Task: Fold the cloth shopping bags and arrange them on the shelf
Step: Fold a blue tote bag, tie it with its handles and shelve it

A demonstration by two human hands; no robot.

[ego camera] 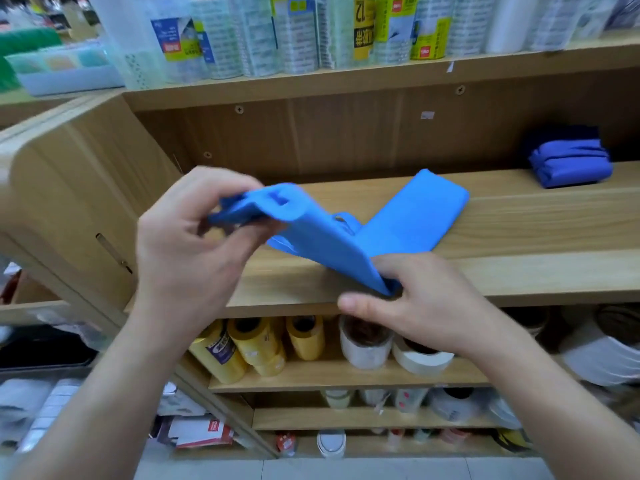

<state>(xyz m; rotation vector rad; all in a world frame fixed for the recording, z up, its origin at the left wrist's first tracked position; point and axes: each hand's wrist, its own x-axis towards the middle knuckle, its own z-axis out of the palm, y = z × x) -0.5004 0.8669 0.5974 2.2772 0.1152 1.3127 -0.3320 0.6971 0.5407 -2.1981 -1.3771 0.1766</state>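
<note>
both hands pinch one folded light blue cloth bag [349, 233] on the wooden shelf [519, 237] — left hand [194, 244] lifts the handle end, right hand [426, 303] grips the fold.

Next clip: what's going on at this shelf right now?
A person is partway through folding a light blue cloth bag over a wooden shelf. The left hand grips the handle end, lifted off the board, while the right hand pinches the bag at a bend near the shelf's front edge. The bag's far end lies flat on the shelf. Folded darker blue bags already sit at the back right of the same shelf.
</note>
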